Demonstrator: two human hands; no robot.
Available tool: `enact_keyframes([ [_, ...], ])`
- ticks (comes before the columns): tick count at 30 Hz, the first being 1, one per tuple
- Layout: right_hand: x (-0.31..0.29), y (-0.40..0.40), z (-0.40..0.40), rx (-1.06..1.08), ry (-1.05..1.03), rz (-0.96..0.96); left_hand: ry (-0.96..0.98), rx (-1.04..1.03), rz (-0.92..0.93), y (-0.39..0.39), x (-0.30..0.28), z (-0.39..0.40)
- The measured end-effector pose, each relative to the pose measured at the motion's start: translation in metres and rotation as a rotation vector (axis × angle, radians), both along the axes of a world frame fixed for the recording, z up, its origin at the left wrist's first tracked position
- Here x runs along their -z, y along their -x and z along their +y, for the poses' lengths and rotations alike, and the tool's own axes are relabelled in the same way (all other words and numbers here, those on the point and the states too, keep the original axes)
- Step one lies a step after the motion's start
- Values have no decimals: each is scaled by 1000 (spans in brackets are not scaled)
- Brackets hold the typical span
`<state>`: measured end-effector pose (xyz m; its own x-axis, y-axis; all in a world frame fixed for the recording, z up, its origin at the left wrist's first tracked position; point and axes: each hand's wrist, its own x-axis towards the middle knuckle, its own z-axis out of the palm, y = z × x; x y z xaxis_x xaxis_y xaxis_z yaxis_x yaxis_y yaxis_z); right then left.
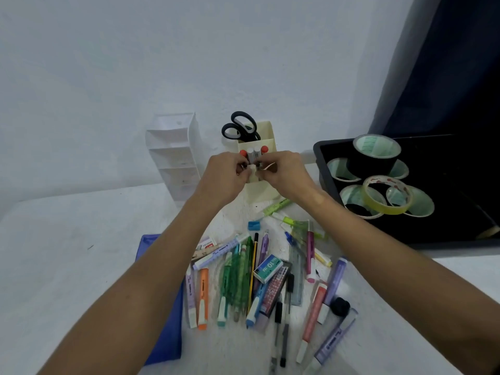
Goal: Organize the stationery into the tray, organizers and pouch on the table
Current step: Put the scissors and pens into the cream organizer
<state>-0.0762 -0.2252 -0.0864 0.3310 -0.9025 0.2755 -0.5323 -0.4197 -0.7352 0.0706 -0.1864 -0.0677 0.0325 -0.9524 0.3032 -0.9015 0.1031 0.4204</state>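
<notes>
Two big things first: black tray (322, 161) on the right holds tape rolls (376, 154), pens pile (259, 277) sits near. Cream organizer (261, 189) holds scissors (239, 128). Left hand (226, 174) and right hand (284, 171) each pinch something tiny, can't tell what.

A cream organizer (261, 185) stands upright holding black-handled scissors (239, 127) and red-capped sticks (254, 152). A white tiered organizer (173, 155) stands left of it. Tape rolls (378, 185) lie in the black tray (322, 169). Loose pens and highlighters (259, 277) lie heaped beside the blue pouch (165, 320).
</notes>
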Motion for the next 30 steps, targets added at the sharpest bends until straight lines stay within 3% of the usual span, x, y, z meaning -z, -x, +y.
enact_keyframes([
  [7,-4,-8,3,-36,63,43,3,1,16,-2,3,-2],
  [20,0,15,43,-13,-66,26,-104,-72,212,11,15,63],
  [24,-8,45,104,-287,-142,282,-320,31,156,21,21,132],
  [27,10,65,144,-535,-158,479,-497,109,133,28,34,179],
  [30,35,79,168,-649,-142,569,-612,124,101,33,49,208],
])
